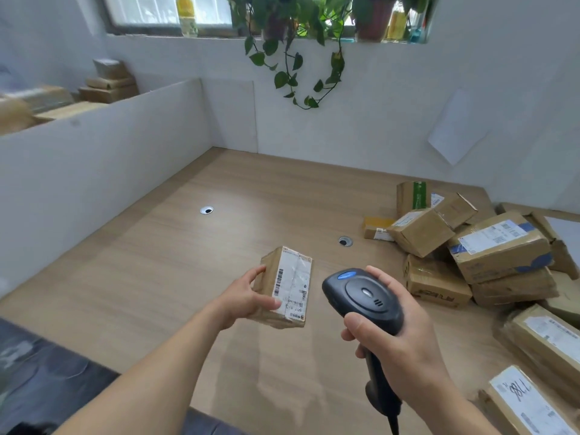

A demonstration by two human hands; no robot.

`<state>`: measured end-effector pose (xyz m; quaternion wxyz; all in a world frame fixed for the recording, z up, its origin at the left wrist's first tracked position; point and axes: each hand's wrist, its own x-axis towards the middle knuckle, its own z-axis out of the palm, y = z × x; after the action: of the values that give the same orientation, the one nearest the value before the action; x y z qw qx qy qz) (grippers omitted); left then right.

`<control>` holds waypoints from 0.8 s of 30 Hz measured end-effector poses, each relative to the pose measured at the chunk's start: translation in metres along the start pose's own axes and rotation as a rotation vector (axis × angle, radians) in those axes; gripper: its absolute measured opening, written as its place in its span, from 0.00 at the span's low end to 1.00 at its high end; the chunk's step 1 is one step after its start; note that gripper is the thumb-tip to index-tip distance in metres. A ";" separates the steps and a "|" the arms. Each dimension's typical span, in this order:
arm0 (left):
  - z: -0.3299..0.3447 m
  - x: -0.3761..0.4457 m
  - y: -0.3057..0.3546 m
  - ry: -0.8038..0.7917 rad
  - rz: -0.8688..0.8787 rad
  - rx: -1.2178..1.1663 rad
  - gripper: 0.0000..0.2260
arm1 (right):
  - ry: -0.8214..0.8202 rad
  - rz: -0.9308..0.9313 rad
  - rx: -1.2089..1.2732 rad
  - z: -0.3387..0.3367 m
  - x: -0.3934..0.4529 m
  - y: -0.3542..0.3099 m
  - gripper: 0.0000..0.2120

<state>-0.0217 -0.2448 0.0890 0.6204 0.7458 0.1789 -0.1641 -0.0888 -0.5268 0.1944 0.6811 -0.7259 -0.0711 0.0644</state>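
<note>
The left hand (241, 298) is gripping a small parcel (284, 287), label up, while the right hand (398, 334) is clutching the scanner (361, 296). Scanning seems underway; next, the scanner's head likely needs aiming at the barcode (278, 282).

There is just one camera, and it sits on the person's head. It looks forward and down at the wooden table (194, 277). The left hand (248, 296) and right hand (405, 340) are very near it, low in the view. The window ledge (219, 37) is far away, up at the top
</note>
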 end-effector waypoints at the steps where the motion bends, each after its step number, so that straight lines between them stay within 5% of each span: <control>1: -0.002 -0.002 -0.003 0.025 0.000 0.139 0.52 | -0.011 -0.004 0.005 -0.001 0.001 -0.002 0.38; 5: 0.019 -0.017 -0.040 0.140 -0.077 0.783 0.47 | -0.042 -0.003 0.012 -0.007 0.001 -0.001 0.39; 11: 0.072 -0.028 -0.102 0.141 -0.178 1.119 0.35 | -0.047 0.039 0.014 -0.024 -0.002 0.015 0.39; 18: 0.065 -0.031 -0.093 0.129 -0.263 1.000 0.42 | -0.084 0.054 0.040 -0.037 -0.002 0.013 0.37; 24: 0.013 -0.031 0.007 0.090 -0.200 0.664 0.40 | -0.164 0.051 0.042 -0.041 0.003 0.008 0.37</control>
<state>-0.0455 -0.2605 0.1075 0.3165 0.8921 0.2152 -0.2402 -0.0782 -0.5666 0.1894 0.6863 -0.7052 -0.1066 0.1425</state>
